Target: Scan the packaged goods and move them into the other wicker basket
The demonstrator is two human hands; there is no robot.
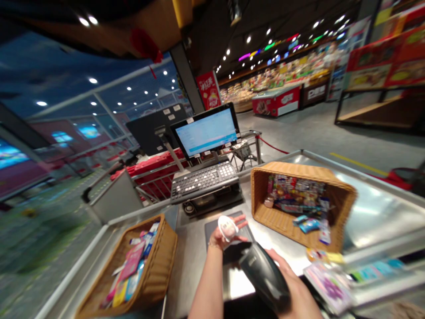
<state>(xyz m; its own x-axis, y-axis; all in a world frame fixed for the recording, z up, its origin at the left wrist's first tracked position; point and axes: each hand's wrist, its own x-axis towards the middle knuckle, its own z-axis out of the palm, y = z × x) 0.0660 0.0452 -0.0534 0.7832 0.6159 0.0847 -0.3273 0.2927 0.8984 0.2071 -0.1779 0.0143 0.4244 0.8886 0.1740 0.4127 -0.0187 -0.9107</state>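
My left hand has its fingers stretched out over the checkout counter and holds a small white round-topped pack, whose kind I cannot make out. My right hand is wrapped round a black barcode scanner, its head tilted toward the left hand. The scanner stays apart from the pack. Beyond the left hand stands a black keyboard below a lit checkout monitor. A dark flat pad lies on the counter under the left hand.
A wicker basket of colourful packets is at left. Another wicker basket, tipped toward me, holds small snack packs at right. A purple-and-white pack lies near my right hand. Behind are a shopping cart and a red freezer.
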